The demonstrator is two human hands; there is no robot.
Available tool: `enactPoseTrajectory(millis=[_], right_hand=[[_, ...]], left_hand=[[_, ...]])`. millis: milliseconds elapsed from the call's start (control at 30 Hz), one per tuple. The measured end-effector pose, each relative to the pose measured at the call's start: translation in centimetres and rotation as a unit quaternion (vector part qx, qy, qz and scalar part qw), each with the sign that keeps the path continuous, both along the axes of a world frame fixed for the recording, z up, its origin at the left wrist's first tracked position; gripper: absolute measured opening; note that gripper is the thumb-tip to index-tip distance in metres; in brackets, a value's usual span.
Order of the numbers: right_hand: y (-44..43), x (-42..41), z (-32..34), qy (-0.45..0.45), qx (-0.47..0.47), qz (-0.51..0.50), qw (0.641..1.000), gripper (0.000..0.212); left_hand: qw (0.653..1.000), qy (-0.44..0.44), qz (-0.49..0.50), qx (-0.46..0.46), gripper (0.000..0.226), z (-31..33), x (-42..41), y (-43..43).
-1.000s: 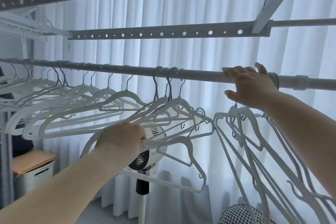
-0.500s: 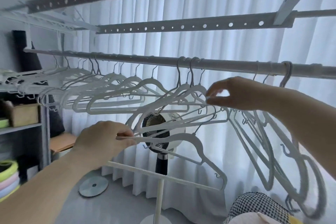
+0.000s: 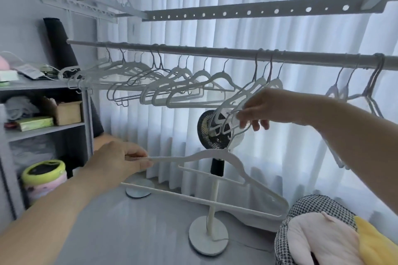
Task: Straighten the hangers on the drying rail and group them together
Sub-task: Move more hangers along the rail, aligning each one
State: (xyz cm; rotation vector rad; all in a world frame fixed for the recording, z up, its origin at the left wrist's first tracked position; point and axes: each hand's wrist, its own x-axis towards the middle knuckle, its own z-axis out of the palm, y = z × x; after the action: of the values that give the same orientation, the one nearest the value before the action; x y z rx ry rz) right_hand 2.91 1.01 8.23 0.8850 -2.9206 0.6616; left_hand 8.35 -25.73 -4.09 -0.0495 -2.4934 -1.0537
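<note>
A grey drying rail (image 3: 215,52) runs across the view with several white hangers (image 3: 172,84) hooked on it, most bunched at the left and a few askew at the far right (image 3: 353,92). My left hand (image 3: 116,163) pinches the shoulder tip of one loose white hanger (image 3: 226,170), held off the rail and low over the floor. My right hand (image 3: 258,107) grips the lower parts of two or three tilted hangers (image 3: 247,92) that hang mid-rail.
A standing fan (image 3: 217,131) on a round base is right behind the hangers. A grey shelf unit (image 3: 84,109) with boxes stands at left. A checked basket of laundry (image 3: 312,206) sits bottom right. Perforated bars (image 3: 237,13) cross overhead; white curtains hang behind.
My right hand left the rail and dropped onto the mid-rail hangers, now gripping them. The hanger in my left hand came away from the bunch and sank lower. The view swung left.
</note>
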Motion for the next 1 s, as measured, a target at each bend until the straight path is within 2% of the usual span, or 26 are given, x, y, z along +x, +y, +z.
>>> enactPoseTrajectory(millis=[100, 233, 300, 400, 467, 567, 633, 767, 867, 900, 1000], right_hand=[[-2.7, 1.7, -1.1, -0.056, -0.076, 0.012, 0.995, 0.032], [-5.4, 3.5, -3.0, -0.117, -0.178, -0.005, 0.977, 0.029], [-6.5, 4.2, -3.9, -0.139, -0.21, -0.021, 0.968, 0.026], [-8.0, 5.0, -4.8, -0.16, -0.262, -0.037, 0.951, 0.017], [-9.0, 5.6, -5.0, -0.169, -0.307, -0.045, 0.935, 0.004], [-10.3, 6.0, -5.4, -0.181, -0.383, -0.056, 0.904, 0.015], [-11.0, 6.4, -5.5, -0.185, -0.407, -0.06, 0.893, 0.014], [-11.9, 6.5, -5.6, -0.173, -0.429, -0.065, 0.884, 0.025], [-11.8, 6.3, -5.3, -0.165, -0.438, -0.065, 0.881, 0.025], [-11.7, 6.2, -5.2, -0.165, -0.436, -0.066, 0.882, 0.025], [-10.7, 5.9, -4.9, -0.169, -0.424, -0.069, 0.887, 0.021]], left_hand=[[0.998, 0.01, 0.054, -0.011, 0.009, -1.2, 1.4, -1.9], [0.994, 0.054, 0.095, -0.014, 0.026, -2.9, 3.2, -2.4], [0.996, 0.045, 0.075, 0.008, 0.026, -3.4, 4.1, -1.6], [0.997, -0.038, -0.006, 0.07, 0.027, -4.1, 5.3, -0.1], [0.991, -0.101, -0.055, 0.071, 0.043, -4.3, 6.0, 0.8], [0.975, -0.179, -0.109, 0.071, 0.083, -4.5, 6.8, 2.0], [0.969, -0.205, -0.125, 0.057, 0.093, -4.5, 7.0, 2.7], [0.969, -0.221, -0.105, 0.025, 0.077, -4.5, 6.9, 3.5], [0.975, -0.198, -0.092, -0.047, 0.025, -4.8, 6.9, 4.1], [0.977, -0.185, -0.084, -0.061, 0.018, -4.8, 6.7, 4.2], [0.977, -0.178, -0.096, -0.06, 0.02, -5.0, 5.9, 4.2]])
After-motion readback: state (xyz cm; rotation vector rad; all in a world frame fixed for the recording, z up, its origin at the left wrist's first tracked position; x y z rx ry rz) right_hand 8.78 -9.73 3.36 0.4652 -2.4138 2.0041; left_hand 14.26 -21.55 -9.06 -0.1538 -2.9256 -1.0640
